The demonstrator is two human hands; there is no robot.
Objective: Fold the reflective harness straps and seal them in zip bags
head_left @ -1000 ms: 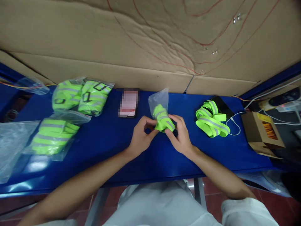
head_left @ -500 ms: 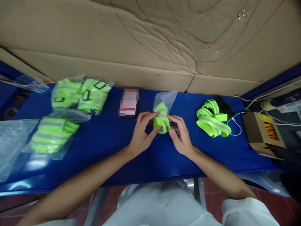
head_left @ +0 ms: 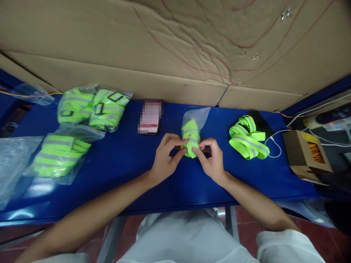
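Observation:
A folded neon-green reflective strap (head_left: 191, 137) sits partly inside a small clear plastic bag (head_left: 199, 115) at the middle of the blue table (head_left: 123, 164). My left hand (head_left: 163, 160) pinches the bag's near end from the left, fingers closed on it. From the right, my right hand (head_left: 212, 160) grips the same end of the bag and strap. The bag's far end stands up open and empty.
Two bagged straps (head_left: 93, 109) and a third bagged strap (head_left: 59, 155) lie at the left beside empty clear bags (head_left: 13, 164). A phone (head_left: 149, 117) lies behind my hands. A loose strap (head_left: 248, 140), a white cable (head_left: 274, 146) and a small cardboard box (head_left: 307, 155) are at the right. Cardboard sheets (head_left: 175, 47) back the table.
The strap has gone further into the bag and stands more upright. Both hands have shifted slightly right and closed in on the bag's near end.

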